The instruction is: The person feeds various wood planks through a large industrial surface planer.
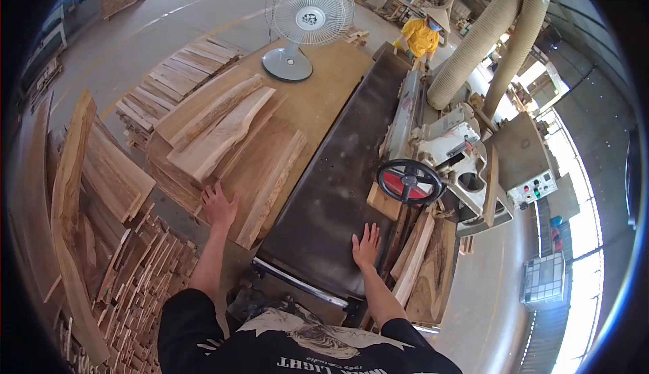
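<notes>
Head view: the two hands are well apart, fingers spread, neither clamped on anything. The left hand (220, 206) is at the near end of the stacked boards (223, 137), which lie beyond it and to its right on a desk (328, 90); a fan (292, 63) stands farther off there. The right hand (366, 247) is on the dark belt (331, 178); whether it presses or merely rests, I cannot tell. Just beyond that hand are a wood block (383, 203) and a handwheel (410, 181) on the machine (449, 131), with loose planks (416, 259) to its right and a co-worker (422, 35) far ahead. For good handling, I would take one board at a time, curling the left fingers under its end rather than pushing on the wavy, possibly splintery edge, and bring the right hand across to share the weight. Boards this long probably swing at the far end, so slow, level movement seems wise, with fingers clear of the machine.
</notes>
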Demonstrator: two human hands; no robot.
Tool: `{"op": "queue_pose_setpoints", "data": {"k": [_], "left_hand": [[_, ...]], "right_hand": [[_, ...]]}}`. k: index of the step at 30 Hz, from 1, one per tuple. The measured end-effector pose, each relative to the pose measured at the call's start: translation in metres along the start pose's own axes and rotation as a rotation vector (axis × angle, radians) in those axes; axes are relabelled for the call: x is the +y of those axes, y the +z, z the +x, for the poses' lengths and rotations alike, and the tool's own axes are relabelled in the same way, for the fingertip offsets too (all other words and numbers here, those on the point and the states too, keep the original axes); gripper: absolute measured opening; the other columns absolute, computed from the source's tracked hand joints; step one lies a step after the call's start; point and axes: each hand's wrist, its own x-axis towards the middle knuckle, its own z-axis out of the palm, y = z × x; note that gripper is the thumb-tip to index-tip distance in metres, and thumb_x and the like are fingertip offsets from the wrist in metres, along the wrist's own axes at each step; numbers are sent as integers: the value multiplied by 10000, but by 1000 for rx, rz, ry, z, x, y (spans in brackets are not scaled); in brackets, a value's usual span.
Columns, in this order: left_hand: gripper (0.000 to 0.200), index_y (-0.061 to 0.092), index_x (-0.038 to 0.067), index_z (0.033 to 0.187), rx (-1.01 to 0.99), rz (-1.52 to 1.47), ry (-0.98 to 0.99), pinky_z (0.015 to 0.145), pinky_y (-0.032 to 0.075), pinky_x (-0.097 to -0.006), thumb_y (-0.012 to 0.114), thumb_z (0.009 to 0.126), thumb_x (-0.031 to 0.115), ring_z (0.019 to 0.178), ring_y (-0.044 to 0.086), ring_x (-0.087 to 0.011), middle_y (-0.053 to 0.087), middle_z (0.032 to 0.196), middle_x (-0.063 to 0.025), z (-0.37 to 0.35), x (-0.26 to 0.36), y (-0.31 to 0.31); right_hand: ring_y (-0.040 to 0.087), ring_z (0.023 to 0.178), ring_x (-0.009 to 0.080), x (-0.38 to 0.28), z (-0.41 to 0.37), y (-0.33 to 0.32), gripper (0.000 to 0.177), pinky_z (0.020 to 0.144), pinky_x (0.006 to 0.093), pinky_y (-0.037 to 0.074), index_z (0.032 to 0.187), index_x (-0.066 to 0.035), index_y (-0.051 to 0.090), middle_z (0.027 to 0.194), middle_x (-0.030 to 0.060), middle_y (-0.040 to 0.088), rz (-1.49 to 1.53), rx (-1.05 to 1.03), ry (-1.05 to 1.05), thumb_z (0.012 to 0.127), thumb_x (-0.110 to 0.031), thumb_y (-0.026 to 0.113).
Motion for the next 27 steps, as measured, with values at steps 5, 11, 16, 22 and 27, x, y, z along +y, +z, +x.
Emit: {"op": "queue_pose_setpoints", "data": {"k": [5, 11, 16, 22, 27], "left_hand": [[772, 503, 84, 1518, 53, 48, -32, 1145, 400, -547, 730, 916, 511, 1331, 495, -424, 541, 1413, -226, 8, -2, 9], [776, 503, 84, 1523, 46, 44, -24, 1143, 402, -551, 730, 916, 509, 1335, 496, -425, 550, 1410, -232, 9, -3, 11], [771, 506, 84, 1520, 57, 46, -14, 1144, 399, -557, 735, 914, 502, 1325, 508, -423, 560, 1397, -237, 8, -2, 9], [775, 514, 80, 1507, 68, 37, -13, 1136, 403, -556, 734, 906, 516, 1314, 515, -416, 576, 1367, -232, 8, -3, 12], [752, 525, 68, 1485, 75, 54, -12, 1133, 401, -545, 730, 912, 509, 1310, 516, -406, 580, 1359, -222, 7, -2, 11]], "right_hand": [[147, 1633, 394, 8, 4, -2, 786, 1314, 568, 129, 1670, -110, 294, 1765, 195, 176, 11, -74, 16, 1046, -503, 568], [172, 1627, 392, 2, 3, -2, 761, 1314, 563, 135, 1652, -105, 337, 1758, 184, 209, 61, -52, 67, 1029, -452, 602], [240, 1605, 396, -38, -57, 12, 675, 1314, 553, 169, 1599, -61, 405, 1719, 201, 295, 13, 138, 84, 1028, -369, 592], [272, 1589, 398, -52, -62, 0, 628, 1316, 532, 196, 1566, -54, 441, 1690, 214, 340, 24, 141, 88, 1026, -341, 584], [292, 1580, 398, -53, -65, -1, 617, 1316, 529, 202, 1552, -54, 456, 1675, 212, 367, 12, 139, 101, 1021, -336, 593]]}}
